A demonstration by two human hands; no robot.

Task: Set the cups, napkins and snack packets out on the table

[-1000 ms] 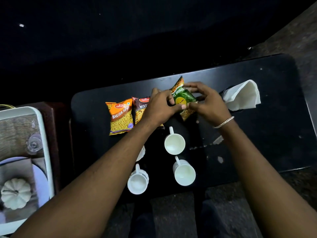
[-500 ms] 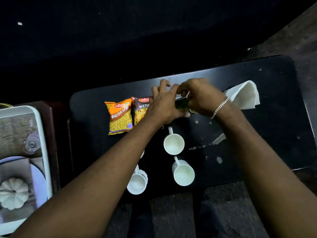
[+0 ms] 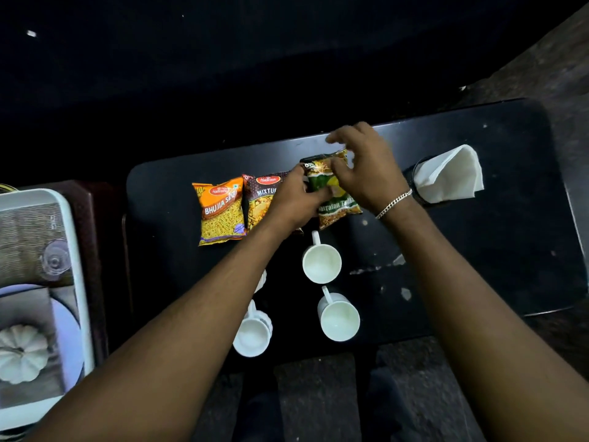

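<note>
On the black table (image 3: 478, 250) lie an orange Bhujia Sev packet (image 3: 220, 212) and, touching its right side, a brown Mixture packet (image 3: 259, 199). Right of those lies a green Navratan packet (image 3: 336, 199), face up and slightly tilted. My left hand (image 3: 293, 199) grips its left edge. My right hand (image 3: 366, 167) pinches its top edge, the other fingers spread. Three white cups (image 3: 322, 263) (image 3: 339, 319) (image 3: 253, 333) stand upright nearer me. A further cup (image 3: 262, 279) is mostly hidden under my left forearm. A white napkin (image 3: 449, 177) sticks out of a dark holder at the right.
A white tray (image 3: 73, 282) at the left, on a dark side stand, holds a clear glass (image 3: 54, 260), a plate and a white pumpkin-shaped object (image 3: 22, 352). The table's near edge runs just below the cups. Dark floor lies beyond it.
The green packet, first held up between both hands, now lies flat beside the Mixture packet. My right hand has shifted to the packet's top edge and its fingers have spread.
</note>
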